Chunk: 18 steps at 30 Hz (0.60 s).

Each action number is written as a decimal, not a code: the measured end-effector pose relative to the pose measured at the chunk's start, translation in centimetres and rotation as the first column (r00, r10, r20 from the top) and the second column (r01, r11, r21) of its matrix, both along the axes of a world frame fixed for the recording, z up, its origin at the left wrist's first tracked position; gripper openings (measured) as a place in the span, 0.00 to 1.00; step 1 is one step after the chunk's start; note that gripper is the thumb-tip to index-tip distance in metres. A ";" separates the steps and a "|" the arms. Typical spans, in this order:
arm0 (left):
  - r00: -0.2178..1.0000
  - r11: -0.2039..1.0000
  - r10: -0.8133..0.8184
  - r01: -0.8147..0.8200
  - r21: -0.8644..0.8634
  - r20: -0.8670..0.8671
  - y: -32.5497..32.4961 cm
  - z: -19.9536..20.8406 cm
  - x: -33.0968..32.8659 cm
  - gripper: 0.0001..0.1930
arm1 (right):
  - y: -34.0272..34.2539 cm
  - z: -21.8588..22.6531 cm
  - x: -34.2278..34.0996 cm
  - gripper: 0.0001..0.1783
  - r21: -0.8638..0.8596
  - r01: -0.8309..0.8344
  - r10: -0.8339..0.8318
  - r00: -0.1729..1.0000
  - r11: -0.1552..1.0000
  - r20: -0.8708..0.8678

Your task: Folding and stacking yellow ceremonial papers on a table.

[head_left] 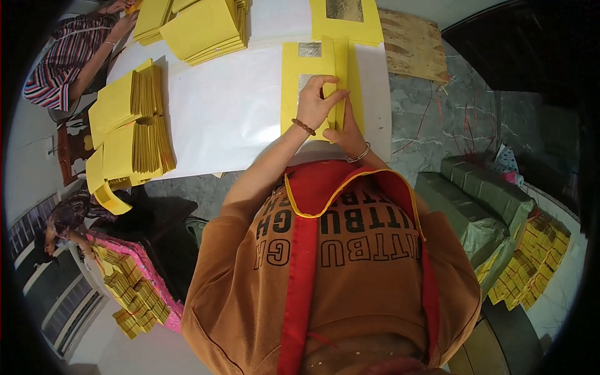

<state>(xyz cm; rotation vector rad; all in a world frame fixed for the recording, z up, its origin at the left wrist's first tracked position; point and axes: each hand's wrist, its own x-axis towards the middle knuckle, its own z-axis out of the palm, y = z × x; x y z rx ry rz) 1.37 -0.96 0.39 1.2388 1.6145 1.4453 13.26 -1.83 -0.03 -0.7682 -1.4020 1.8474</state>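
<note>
1. Left hand (317, 100), beaded bracelet at the wrist, fingers curled and pinched narrow on the raised fold of a yellow paper sheet (322, 84); thumb and forefinger meet on the folded edge
2. Right hand (345, 134), thin bangle at the wrist, lies just below and beside the left hand, pressed flat on the lower part of the same sheet; fingers mostly hidden under the fold, so how far they are spread cannot be told
3. The sheet lies directly under both hands on a white table (237, 106); it carries small silver foil squares, one just above the left hand's knuckles
4. A second yellow sheet with a foil patch (345, 17) lies beyond the hands, touching the top of the first
5. Far to the left of the left hand: folded yellow stacks (134, 125) along the table's edge, fanned so the folds show
6. Up and left of the hands: taller yellow piles (203, 28)
7. Another person in a striped top (65, 59) sits at the far left corner, hands at the piles, well apart from the wearer's hands
8. To the right of the right hand, off the table: green wrapped bundles (481, 200) on a marble floor, with yellow packs below them
9. Low left, a third person (69, 219) beside a pink tray of yellow packs
</note>
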 end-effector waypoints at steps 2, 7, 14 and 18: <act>0.998 0.994 -0.014 0.008 -0.112 -0.054 -0.2 0.6 0.1 0.19 | -0.1 -0.3 0.0 0.54 -0.022 0.008 -0.007 0.999 1.000 0.039; 0.998 0.994 -0.026 0.020 -0.103 -0.051 0.0 0.2 -0.2 0.20 | 0.0 0.2 0.0 0.52 -0.012 -0.005 0.006 1.000 1.000 0.011; 0.978 0.959 -0.057 0.109 -0.262 0.199 -0.7 1.8 -0.6 0.18 | -0.1 0.9 0.1 0.54 -0.067 0.014 -0.016 0.999 0.998 -0.034; 0.967 0.963 -0.053 0.115 -0.245 0.248 -0.9 0.8 -0.7 0.14 | -0.1 0.8 0.0 0.61 -0.075 -0.009 0.009 1.000 0.997 -0.003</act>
